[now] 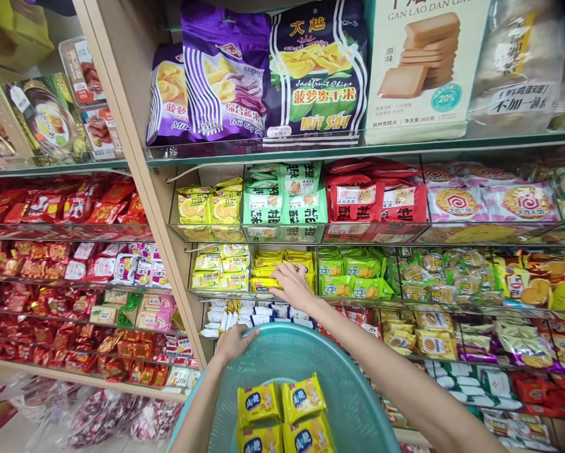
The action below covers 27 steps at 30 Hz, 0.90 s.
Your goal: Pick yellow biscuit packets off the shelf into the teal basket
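My left hand [235,343] grips the far rim of a teal plastic basket [353,371], thumb and fingers wrapped over the edge. Inside the basket lie several yellow snack packets [258,406] with blue labels. My right hand [292,283] reaches over the basket to a shelf bin of yellow packets [266,259]. Its fingers rest on the packets, slightly spread and bent; nothing is seen lifted in them.
Left of that bin are pale yellow packets [221,264], and right of it green packets [353,274]. Glass shelf edges run above and below. A wooden upright [145,176] stands left; large snack bags [318,69] fill the top shelf.
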{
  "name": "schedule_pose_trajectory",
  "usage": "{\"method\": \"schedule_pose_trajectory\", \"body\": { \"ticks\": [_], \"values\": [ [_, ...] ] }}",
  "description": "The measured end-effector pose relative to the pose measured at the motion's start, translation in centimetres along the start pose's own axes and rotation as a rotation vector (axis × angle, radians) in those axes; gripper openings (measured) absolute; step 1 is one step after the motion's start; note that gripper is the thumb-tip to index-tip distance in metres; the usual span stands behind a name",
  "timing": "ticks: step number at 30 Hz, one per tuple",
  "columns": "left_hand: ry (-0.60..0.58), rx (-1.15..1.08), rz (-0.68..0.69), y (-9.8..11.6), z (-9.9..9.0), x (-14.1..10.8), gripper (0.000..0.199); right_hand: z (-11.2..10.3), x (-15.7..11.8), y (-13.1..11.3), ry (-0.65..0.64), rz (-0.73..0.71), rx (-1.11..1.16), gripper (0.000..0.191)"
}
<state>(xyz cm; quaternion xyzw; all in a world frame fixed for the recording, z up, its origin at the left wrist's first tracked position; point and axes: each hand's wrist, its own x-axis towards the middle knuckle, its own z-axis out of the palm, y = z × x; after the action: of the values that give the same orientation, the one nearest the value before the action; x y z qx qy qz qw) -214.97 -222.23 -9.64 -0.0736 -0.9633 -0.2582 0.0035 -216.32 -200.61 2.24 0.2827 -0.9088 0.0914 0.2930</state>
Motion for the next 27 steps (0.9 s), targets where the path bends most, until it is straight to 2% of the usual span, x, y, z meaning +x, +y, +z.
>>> {"method": "schedule_pose_trajectory", "body": {
  "ticks": [8, 12, 15, 18, 20, 24, 27],
  "values": [
    [0.010, 0.008, -0.015, 0.2, -0.1, 0.2, 0.056, -0.7, -0.2, -0.4, 0.056, 0.060, 0.129, 0.019],
    [0.013, 0.003, -0.028, 0.4, -0.3, 0.2, 0.056, -2.7, -1.6, -1.5, 0.138, 0.055, 0.222, 0.016],
    [0.006, 0.011, -0.048, 0.5, -0.4, 0.3, 0.054, -4.6, -3.8, -3.4, 0.125, 0.064, 0.370, 0.014],
    [-0.017, 0.015, -0.046, 0.8, -0.4, 0.3, 0.049, -5.3, -7.1, -5.9, -0.028, 0.100, 0.592, 0.015],
    [-0.020, 0.015, -0.041, 0.9, -0.4, 0.4, 0.048, -4.4, -9.8, -7.6, -0.181, 0.179, 0.708, 0.016],
    [-0.004, 0.024, -0.024, 1.1, 0.0, 0.4, 0.052, 0.6, -15.1, -10.4, -0.569, 0.372, 0.975, 0.036],
    [-0.011, 0.025, -0.018, 1.1, 0.2, 0.4, 0.054, 3.8, -17.8, -11.7, -0.797, 0.296, 1.049, 0.032]
  ]
}}
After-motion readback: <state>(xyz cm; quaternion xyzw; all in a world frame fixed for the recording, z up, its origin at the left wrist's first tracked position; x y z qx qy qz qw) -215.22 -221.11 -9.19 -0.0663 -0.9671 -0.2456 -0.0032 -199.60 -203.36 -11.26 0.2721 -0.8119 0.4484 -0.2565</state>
